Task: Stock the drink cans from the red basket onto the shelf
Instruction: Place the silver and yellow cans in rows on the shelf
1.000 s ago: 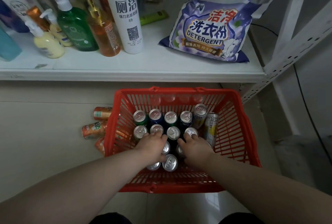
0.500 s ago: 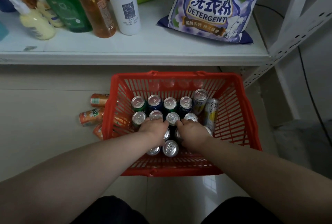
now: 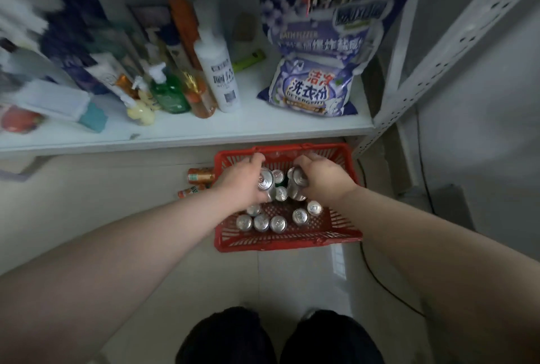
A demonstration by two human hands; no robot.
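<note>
Grip above red plastic mesh basket (image 3: 287, 243): left hand (image 3: 245, 180) and right hand (image 3: 325, 179) each curled round silver-topped aluminium drink cans (image 3: 265, 181).

Person, arms and lower body. Left grip (image 3: 244, 181) and right grip (image 3: 325, 178) were bare; both forearms (image 3: 131, 246) were unsleeved; plain black trousers (image 3: 228, 337) covered the legs.

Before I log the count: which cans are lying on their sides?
The orange cans left of the red basket: they lie on their sides outside it, while the silver-topped cans stand upright inside.
</note>
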